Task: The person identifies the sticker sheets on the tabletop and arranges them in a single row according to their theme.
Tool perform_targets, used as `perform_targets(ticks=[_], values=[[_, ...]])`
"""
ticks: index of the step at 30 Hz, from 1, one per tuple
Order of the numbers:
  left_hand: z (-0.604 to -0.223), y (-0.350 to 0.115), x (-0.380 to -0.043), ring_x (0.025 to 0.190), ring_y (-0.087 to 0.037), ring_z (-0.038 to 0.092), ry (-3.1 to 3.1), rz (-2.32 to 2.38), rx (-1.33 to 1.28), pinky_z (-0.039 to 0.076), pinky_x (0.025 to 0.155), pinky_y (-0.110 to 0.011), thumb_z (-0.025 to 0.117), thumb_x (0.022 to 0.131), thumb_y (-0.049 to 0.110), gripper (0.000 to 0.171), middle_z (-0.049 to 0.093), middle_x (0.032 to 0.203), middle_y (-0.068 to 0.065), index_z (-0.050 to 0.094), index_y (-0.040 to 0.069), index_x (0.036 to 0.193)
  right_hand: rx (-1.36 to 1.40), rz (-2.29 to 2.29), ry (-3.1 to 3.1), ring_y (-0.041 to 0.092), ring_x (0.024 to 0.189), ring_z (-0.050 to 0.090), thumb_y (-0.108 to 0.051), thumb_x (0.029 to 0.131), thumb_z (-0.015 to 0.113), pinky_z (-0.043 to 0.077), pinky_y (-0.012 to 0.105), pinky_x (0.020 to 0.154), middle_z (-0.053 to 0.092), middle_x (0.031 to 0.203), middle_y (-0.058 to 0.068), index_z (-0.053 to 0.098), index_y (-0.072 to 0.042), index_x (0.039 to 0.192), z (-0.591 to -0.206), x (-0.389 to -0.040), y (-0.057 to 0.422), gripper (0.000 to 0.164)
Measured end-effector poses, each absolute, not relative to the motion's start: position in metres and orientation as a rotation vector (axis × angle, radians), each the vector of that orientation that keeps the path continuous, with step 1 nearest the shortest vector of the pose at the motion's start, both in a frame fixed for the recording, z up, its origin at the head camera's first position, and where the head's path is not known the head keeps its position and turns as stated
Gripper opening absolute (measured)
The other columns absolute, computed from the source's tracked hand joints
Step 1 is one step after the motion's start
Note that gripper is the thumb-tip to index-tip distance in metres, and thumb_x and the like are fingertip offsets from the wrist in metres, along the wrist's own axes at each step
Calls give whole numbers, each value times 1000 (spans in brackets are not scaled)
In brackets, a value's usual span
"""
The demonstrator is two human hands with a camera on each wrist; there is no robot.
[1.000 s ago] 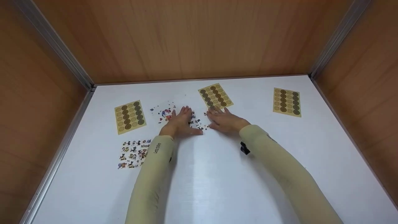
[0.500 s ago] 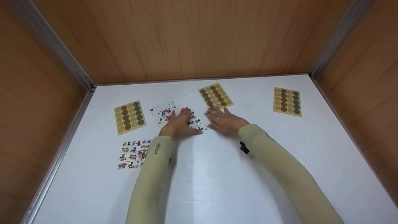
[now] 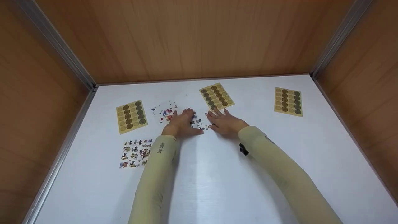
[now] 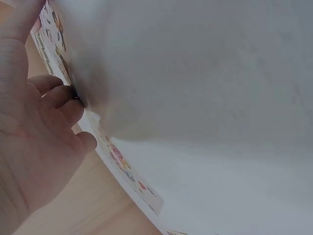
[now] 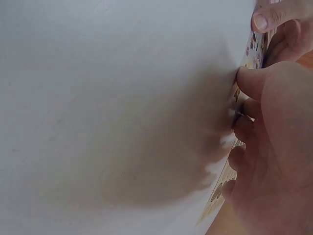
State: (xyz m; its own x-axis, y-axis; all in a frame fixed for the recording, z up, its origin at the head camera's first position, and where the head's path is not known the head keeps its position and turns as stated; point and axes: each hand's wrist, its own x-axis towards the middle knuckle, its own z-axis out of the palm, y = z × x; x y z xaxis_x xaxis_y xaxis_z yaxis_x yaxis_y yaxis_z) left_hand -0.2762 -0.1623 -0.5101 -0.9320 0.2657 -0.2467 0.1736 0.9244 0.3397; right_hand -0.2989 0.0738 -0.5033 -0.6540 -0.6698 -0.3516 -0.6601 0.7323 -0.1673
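From the head view, a pale sheet of tiny multicoloured stickers point(image 3: 168, 112) lies under and beside my left hand point(image 3: 182, 123), its long axis running left to right and slightly toward me. My left hand is nearer, lying across its middle, fingers straight and close together, thumb spread right along the near edge. My right hand point(image 3: 227, 123) lies at its right end, fingers slightly apart. The gap between my hands bares the right part, so any shift there turns on that end. Just beyond my right fingertips is the gold round-sticker sheet point(image 3: 216, 96), which limits room on the far side; the white tabletop point(image 3: 196, 186) stretches toward me, giving more room.

In the left wrist view, my left fingertips are down, slightly bent and clamped on nothing visible; stickers show beyond my little finger.

In the right wrist view, my right fingers bend lightly, tips down, stickers between my two thumbs; whether my fingertips press the sheet's edge, I can't tell.
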Motion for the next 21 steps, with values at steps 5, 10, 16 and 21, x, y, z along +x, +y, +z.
perform_targets(ticks=[5, 10, 16, 21], values=[[-511, -162, -276, 155, -24, 11, 2773, 480, 308, -1, 123, -53, 70, 79, 73, 115, 15, 168, -7, 20, 13, 163, -1012, -37, 2542, 31, 154, -6, -42, 111, 26, -1, 51, 124, 3, 170, 6, 7, -15, 164, -505, -298, 74, 63], [-510, -162, -279, 154, -25, 14, 2776, 459, 316, -2, 123, -53, 72, 77, 74, 116, 18, 167, -8, 22, 12, 162, -1015, -101, 2536, 30, 154, -7, -40, 112, 26, 0, 48, 124, 0, 170, 7, 6, -13, 164, -508, -298, 74, 62], [-510, -160, -281, 153, -27, 19, 2791, 467, 320, 0, 123, -53, 75, 75, 72, 117, 24, 165, -11, 26, 9, 161, -994, -226, 2513, 29, 154, -9, -39, 112, 27, 2, 45, 125, -3, 170, 6, 3, -13, 164, -513, -297, 77, 63], [-510, -158, -282, 151, -28, 24, 2809, 461, 333, 2, 124, -53, 78, 75, 68, 113, 29, 163, -14, 31, 7, 158, -990, -294, 2506, 30, 154, -8, -39, 111, 29, 3, 46, 125, -1, 170, 5, 4, -14, 164, -514, -297, 78, 63]])
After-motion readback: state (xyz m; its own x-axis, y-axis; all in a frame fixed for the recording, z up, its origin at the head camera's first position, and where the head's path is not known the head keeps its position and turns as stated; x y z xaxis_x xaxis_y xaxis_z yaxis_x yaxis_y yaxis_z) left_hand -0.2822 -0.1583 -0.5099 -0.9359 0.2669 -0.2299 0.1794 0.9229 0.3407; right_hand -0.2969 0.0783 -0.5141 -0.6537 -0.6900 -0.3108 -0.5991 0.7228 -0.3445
